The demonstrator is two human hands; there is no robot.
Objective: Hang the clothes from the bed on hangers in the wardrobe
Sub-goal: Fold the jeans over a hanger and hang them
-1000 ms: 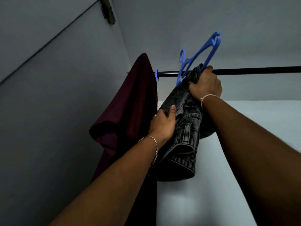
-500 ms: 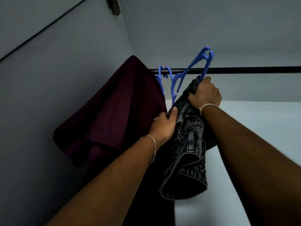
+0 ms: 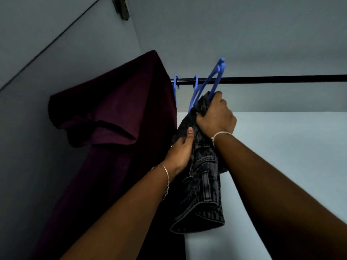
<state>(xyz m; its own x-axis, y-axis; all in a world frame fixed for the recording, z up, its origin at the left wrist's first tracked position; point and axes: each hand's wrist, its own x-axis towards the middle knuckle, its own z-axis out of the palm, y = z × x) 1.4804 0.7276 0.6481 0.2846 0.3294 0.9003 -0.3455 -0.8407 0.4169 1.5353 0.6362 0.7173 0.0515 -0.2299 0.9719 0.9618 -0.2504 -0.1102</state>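
Looking up into the wardrobe. The black rail (image 3: 281, 79) runs left to right across the top.

- right hand (image 3: 216, 117): grip closed round the bunched top of the dark denim garment (image 3: 202, 186), right up against the lower bar of the blue hanger (image 3: 207, 85). Thumb tip sits at that bar. Can't tell whether the fingers also hold the hanger itself, because the cloth hides it. There is a white band (image 3: 222, 133) on this wrist.
- left hand (image 3: 179, 152): lower and left of the right one, grip on the denim's left edge. Thumb lies up along the fabric and the fingers are behind the cloth, out of sight. There is a chain bracelet (image 3: 167, 178) on this wrist.
- dark denim garment: held up by both hands and folded over, with seams and a pocket facing the camera and the open hem at the bottom. It sits below the rail, just right of the maroon garment (image 3: 116, 119).
- blue hanger: steeply tilted, one shoulder end poking above the rail. The hook looks seated over the rail just left of that end. The denim is bunched at the hanger's lower end.
- maroon garment: already on the rail at far left, next to the wardrobe side wall (image 3: 37, 166). A second hanger hook (image 3: 176, 84) shows at its right edge, and one sleeve sticks out left.
- door hinge (image 3: 121, 8): top left.
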